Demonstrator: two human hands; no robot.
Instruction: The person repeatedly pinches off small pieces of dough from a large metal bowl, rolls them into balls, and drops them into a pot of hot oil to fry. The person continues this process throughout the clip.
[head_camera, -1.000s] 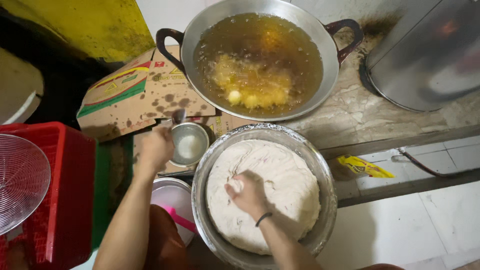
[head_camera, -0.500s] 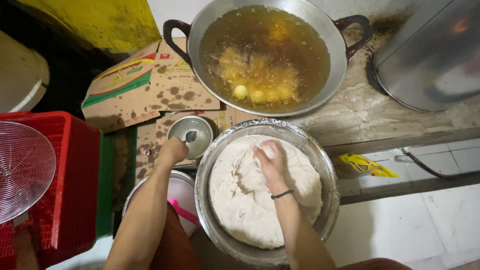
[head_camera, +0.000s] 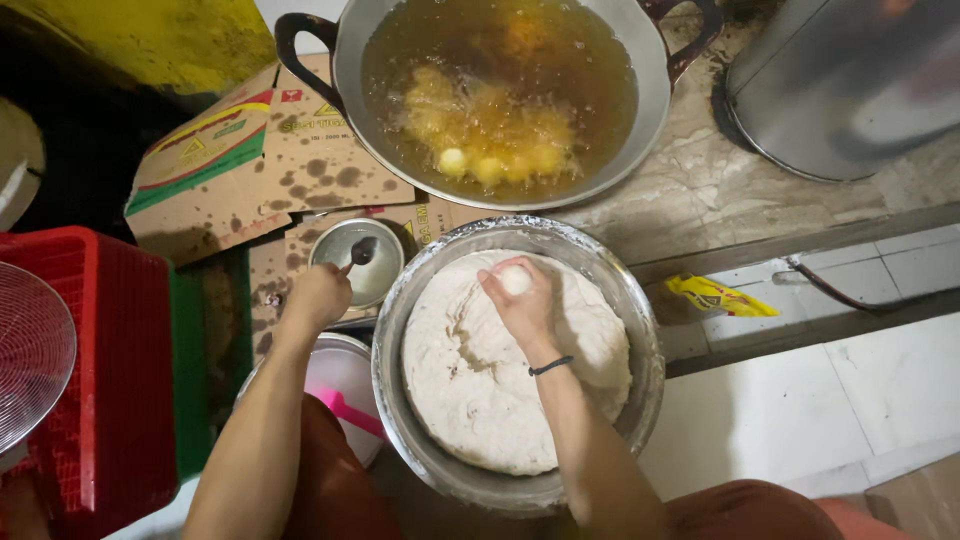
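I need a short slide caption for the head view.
Right hand squeezes a dough ball over the dough bowl; left hand holds a spoon.

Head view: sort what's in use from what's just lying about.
In use: right hand squeezing a white dough ball; big steel dough bowl; left hand holding a metal spoon; frying wok.
Lying about: red plastic crate; yellow wrapper; oil-stained cardboard.

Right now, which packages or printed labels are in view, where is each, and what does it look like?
Flattened cardboard box: spread on the counter left of the frying pan, brown, oil-spotted, with a red, yellow and green printed panel.
Yellow wrapper: on the ledge right of the dough bowl, small, crumpled, yellow with dark markings.
No screens or signs visible.
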